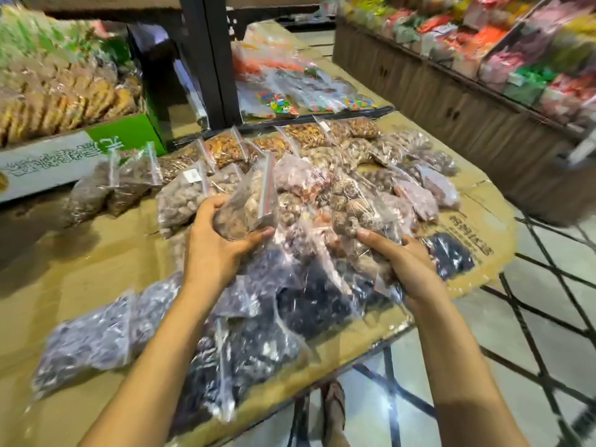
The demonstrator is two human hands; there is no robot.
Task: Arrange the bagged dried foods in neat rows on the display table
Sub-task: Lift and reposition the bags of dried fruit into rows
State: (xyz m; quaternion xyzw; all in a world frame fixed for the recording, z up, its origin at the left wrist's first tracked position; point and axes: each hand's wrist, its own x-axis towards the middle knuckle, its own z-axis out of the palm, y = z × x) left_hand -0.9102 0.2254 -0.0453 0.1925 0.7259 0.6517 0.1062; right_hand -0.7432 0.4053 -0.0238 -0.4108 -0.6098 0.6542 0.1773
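Fingers of left hand are clamped round brown-filled bag over heap; right hand hold cannot be told. Sorting is judged underway; bare tabletop is wanted next.

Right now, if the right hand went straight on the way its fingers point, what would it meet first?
The right hand points away and left, into the pile. Its fingers seem to touch a brown-filled bag, so that bag comes first, though depth is unclear.

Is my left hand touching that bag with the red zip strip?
Touching. The head view shows the left hand gripping the red-zip bag round its lower end.
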